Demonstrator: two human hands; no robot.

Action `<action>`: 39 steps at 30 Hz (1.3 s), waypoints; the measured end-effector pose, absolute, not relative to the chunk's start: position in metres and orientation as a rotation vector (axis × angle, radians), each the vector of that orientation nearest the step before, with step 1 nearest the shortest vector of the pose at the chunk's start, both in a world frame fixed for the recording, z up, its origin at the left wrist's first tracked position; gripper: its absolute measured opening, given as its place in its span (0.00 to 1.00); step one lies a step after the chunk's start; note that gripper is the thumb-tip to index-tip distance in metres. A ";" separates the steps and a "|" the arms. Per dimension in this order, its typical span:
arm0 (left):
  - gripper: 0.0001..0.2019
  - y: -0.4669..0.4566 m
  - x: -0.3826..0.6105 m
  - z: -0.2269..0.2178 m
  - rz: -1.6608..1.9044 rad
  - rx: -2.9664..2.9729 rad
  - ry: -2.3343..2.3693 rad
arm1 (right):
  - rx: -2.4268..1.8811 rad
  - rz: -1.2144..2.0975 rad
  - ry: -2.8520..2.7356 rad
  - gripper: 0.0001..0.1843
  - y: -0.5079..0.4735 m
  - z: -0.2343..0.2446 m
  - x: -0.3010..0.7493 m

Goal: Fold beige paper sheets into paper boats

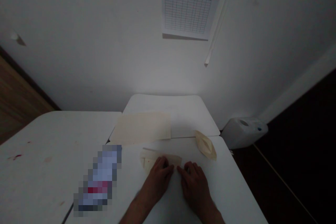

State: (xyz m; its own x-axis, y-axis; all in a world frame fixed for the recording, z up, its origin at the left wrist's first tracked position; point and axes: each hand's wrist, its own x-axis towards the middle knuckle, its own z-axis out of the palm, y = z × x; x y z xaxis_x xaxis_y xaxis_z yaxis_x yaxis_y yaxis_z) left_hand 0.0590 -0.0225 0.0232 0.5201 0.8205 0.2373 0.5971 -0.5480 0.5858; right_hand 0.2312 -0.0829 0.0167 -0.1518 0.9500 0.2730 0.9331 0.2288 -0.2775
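A small piece of beige paper [149, 155] with folded edges lies flat on the white table in front of me. My left hand [160, 175] rests over its near edge, thumb and fingers pressed together on the paper. Close beside it, my right hand [193, 178] has its fingers curled, with the fingertips at the paper's right end. The two thumbs point towards each other. Part of the paper is hidden under the hands. Beyond and to the right sits a folded, boat-shaped beige paper [206, 145], touched by neither hand.
A flat beige sheet [143, 127] lies across the seam between table sections. A blurred-out bluish item [101, 176] lies left of my hands. A white plastic container [244, 133] stands beyond the right edge. A printed chart [187, 10] hangs on the wall; the left table [52, 140] has reddish marks.
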 end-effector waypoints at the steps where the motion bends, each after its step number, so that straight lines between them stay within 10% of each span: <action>1: 0.12 -0.022 0.059 0.025 0.674 2.341 1.157 | -1.737 0.061 -2.126 0.21 -0.083 0.016 0.231; 39: 0.09 -0.020 0.056 0.035 0.605 2.310 1.165 | -1.706 0.113 -2.185 0.29 -0.083 0.019 0.228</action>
